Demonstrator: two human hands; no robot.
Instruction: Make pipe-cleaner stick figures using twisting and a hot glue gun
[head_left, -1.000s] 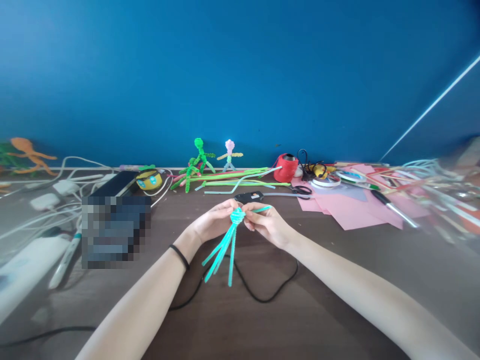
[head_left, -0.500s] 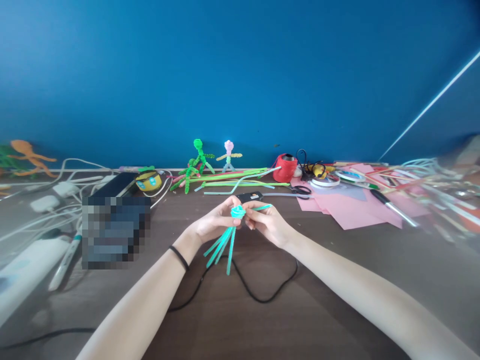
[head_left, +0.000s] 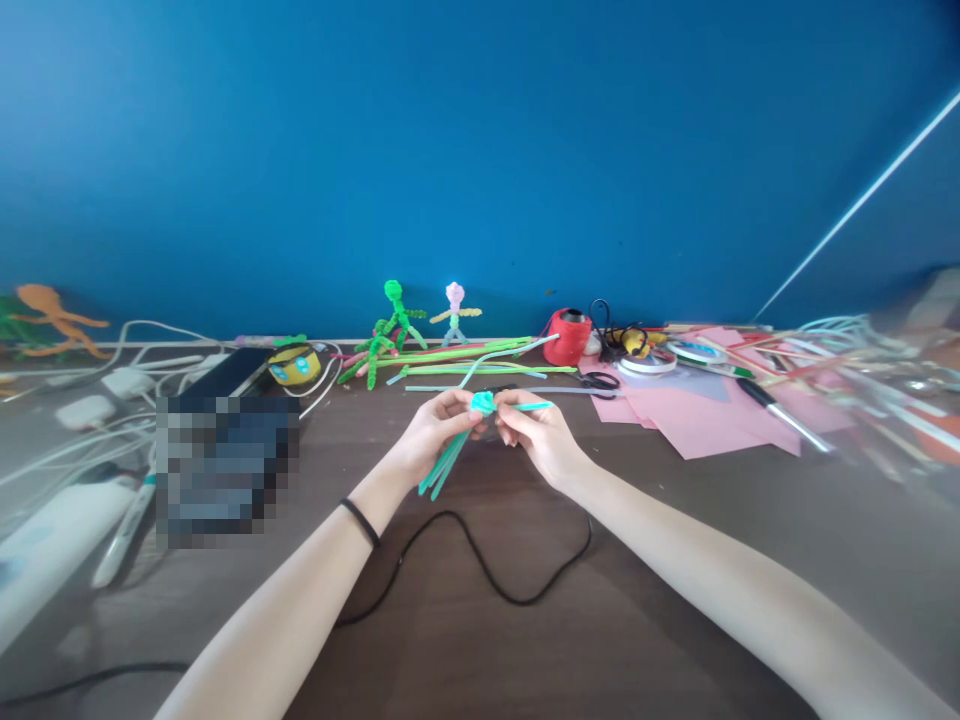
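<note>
Between my hands is a bundle of turquoise pipe cleaners [head_left: 448, 465], wound into a small ball [head_left: 483, 403] at the top, with several straight ends hanging down to the left. My left hand [head_left: 436, 430] pinches the bundle just beside the ball. With thumb and fingertips, my right hand [head_left: 541, 430] grips a pipe cleaner at the ball's right side, and its short end [head_left: 534, 407] sticks out past the fingers. Some fingertips are hidden behind the ball. Both hands are held above the brown table [head_left: 480, 640].
Along the blue wall stand green [head_left: 395, 310] and pink [head_left: 454, 305] pipe-cleaner figures, near loose pipe cleaners [head_left: 480, 350]. Red thread [head_left: 568, 337], scissors [head_left: 600, 382], pink paper [head_left: 697, 425] and a knife [head_left: 784, 412] lie right. Chargers [head_left: 86, 411] sit left; a black cord [head_left: 480, 560] runs in front.
Both hands have risen slightly with the pipe cleaners. The ball has turned and moved a little up and right, and the hanging ends now swing closer under my left hand.
</note>
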